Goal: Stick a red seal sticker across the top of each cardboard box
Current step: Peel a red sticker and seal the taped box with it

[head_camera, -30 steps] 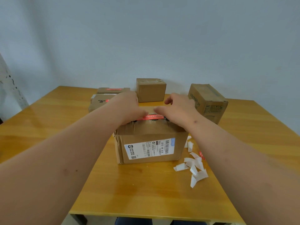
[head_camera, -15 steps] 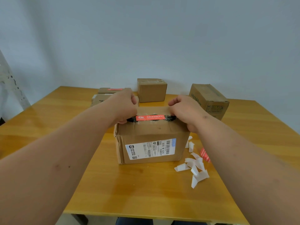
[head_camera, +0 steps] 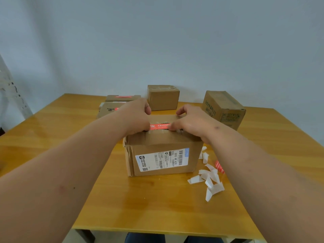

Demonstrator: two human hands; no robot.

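A cardboard box [head_camera: 163,151] with a white shipping label on its front stands in the middle of the table. A red seal sticker [head_camera: 160,126] lies across its top seam. My left hand [head_camera: 135,118] covers the sticker's left end with curled fingers. My right hand [head_camera: 191,120] presses its right end, thumb on the strip. Only the middle of the sticker shows between my hands.
At the back stand a small box [head_camera: 163,98] and a taller printed box [head_camera: 222,107]. Two flat boxes with red stickers [head_camera: 122,98] [head_camera: 108,108] lie back left. White backing strips [head_camera: 208,179] and a loose red sticker [head_camera: 219,166] lie right of the box on the wooden table [head_camera: 52,128].
Half a second ago my hands were apart at the sticker's two ends; both have slid inward along it, so less of the red strip shows.
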